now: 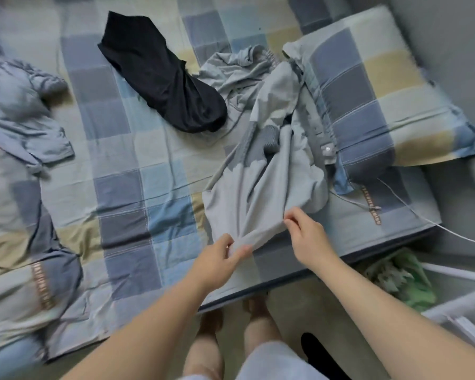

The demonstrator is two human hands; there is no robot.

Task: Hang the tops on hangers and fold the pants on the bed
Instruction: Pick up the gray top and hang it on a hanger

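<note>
Clothes lie scattered over a bed [137, 160] covered in a blue, grey and cream checked sheet. A light grey garment [263, 193] sits right of centre, bunched and creased, with a darker ribbed cuff showing near its middle. Its near edge reaches the front edge of the bed in the lower middle of the frame. Whether it is a top or pants cannot be told.

The left hand [221, 255] pinches that near edge between thumb and curled fingers [228, 241], and the cloth gathers into a fold where it is held. The right hand [309, 234], just to the right, pinches the same edge with its fingertips, its other fingers loosely bent. The two hands are close together but apart, with a short span of cloth between them.

A black garment [162, 75] lies crumpled in the upper middle, touching a second grey piece [236, 67] that has a gathered elastic band at its top. This grey piece runs under the far end of the light grey garment.

A checked pillow [381, 100] fills the upper right, beside the grey pile. A rumpled quilt [14, 138] in the same pattern lies along the left edge. A thin white cable [401, 209] crosses the right corner of the bed. Bare feet [258, 303] stand on the floor at the bottom, and something green [403, 278] lies beside a white frame [461, 297] at the lower right.
</note>
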